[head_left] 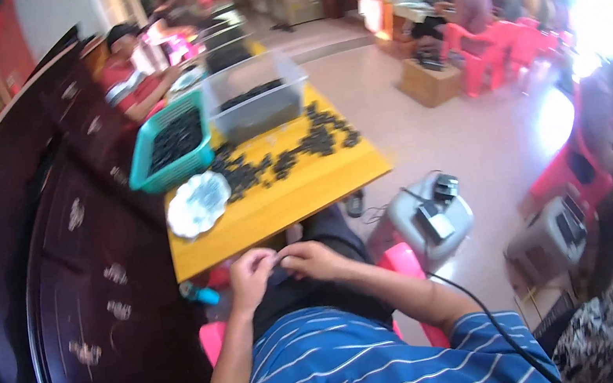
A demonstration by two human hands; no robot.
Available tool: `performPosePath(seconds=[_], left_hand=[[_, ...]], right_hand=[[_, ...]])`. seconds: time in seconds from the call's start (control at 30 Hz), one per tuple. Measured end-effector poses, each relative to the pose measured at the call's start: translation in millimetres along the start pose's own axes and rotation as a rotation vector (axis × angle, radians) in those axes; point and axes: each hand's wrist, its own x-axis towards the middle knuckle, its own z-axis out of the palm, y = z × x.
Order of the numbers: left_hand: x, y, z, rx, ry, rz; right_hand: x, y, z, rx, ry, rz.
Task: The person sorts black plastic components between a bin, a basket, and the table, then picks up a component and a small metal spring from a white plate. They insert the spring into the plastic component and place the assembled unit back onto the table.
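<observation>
Over my lap, just off the near edge of the yellow table (300,200), my two hands meet with their fingertips together. My left hand (251,273) is closed in a pinch, and my right hand (312,260) pinches from the other side. Between them is a small dark piece (277,260), too small and blurred to name. Many small black pieces (318,138) lie scattered on the tabletop. Behind them stand a teal basket (151,161) and a clear plastic bin (257,123), both holding black pieces. A white scalloped dish (198,204) sits at the table's left corner.
Dark wooden cabinets (59,284) run along my left. A grey box-shaped container (439,231) with devices on it stands right of the table; a black cable (492,318) crosses my right arm. People (134,74) work further off. A cardboard box (429,83) and pink chairs (487,49) are at the right.
</observation>
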Motion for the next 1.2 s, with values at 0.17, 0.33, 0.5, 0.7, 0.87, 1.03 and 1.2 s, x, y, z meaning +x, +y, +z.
performPosePath(seconds=[0.17, 0.33, 0.5, 0.7, 0.87, 1.03, 1.2], left_hand=[[-1, -6, -4, 0.035, -0.004, -0.020], [0, 1, 6, -0.024, -0.047, -0.082], [1, 5, 9, -0.039, -0.050, -0.094], [-2, 8, 8, -0.024, -0.063, -0.054], [-1, 19, 10, 0.213, -0.025, 0.232], [1, 37, 21, 0.267, -0.053, 0.294], [13, 46, 18, 0.398, -0.060, 0.395]], right_hand=[[3, -6, 6, -0.028, -0.029, -0.044], [-2, -9, -1, -0.071, 0.083, -0.079], [-6, -13, -5, -0.066, 0.090, -0.081], [-6, -11, -5, -0.077, 0.103, -0.062], [-2, -4, -8, 0.217, 0.022, -0.053], [-1, -4, -10, 0.443, 0.015, -0.002], [7, -3, -11, 0.473, 0.023, -0.017]])
